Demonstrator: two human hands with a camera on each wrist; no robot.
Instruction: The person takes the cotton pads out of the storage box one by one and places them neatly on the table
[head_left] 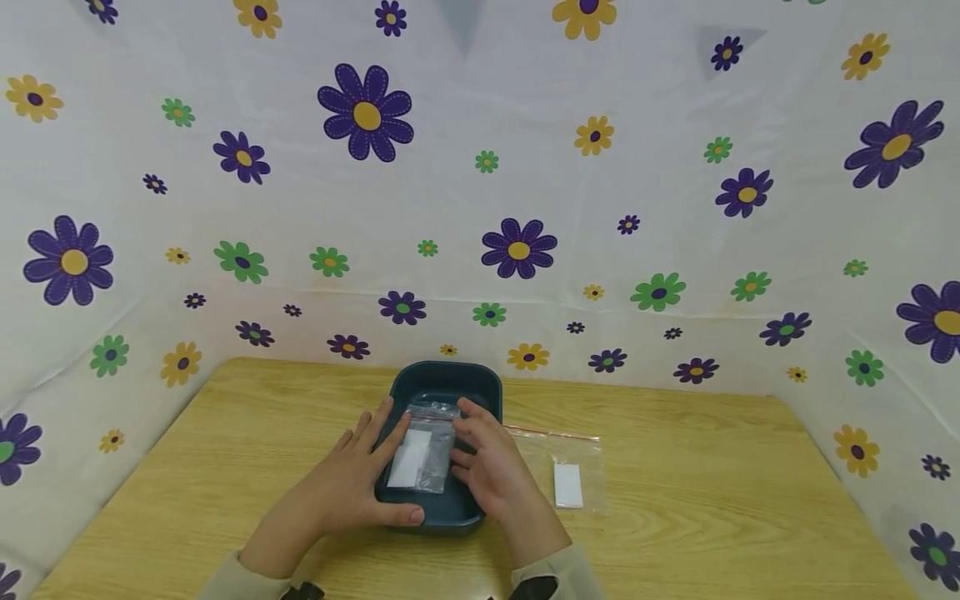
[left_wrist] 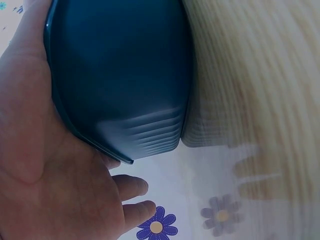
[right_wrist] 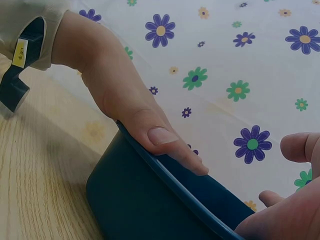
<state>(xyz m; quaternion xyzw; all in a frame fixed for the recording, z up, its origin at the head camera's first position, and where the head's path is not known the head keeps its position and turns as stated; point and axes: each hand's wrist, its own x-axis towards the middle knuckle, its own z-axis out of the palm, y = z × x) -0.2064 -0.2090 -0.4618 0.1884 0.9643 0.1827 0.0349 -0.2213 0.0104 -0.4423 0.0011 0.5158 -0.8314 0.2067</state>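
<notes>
A deep teal plastic bin point(head_left: 480, 379) stands on the table, and a clear zip bag point(head_left: 438, 454) with a white rectangular piece point(head_left: 408, 458) in it lies inside. My left hand point(head_left: 352, 479) rests across the bin's left rim, fingers stretched forward and thumb over the near rim. On the opposite side, my right hand point(head_left: 495, 467) reaches over the right rim, its fingers loosely bent beside the bag's right edge. The left wrist view shows the bin's outer side point(left_wrist: 120, 75) along the left palm point(left_wrist: 65, 175). In the right wrist view, part of the right hand point(right_wrist: 290, 205) shows at the edge.
To the right of the bin, another clear zip bag point(head_left: 592, 454) with a red seal line and a white rectangle point(head_left: 567, 486) lies flat on the wooden table point(head_left: 712, 500). A flower-patterned cloth point(head_left: 450, 183) surrounds the table at the back and sides.
</notes>
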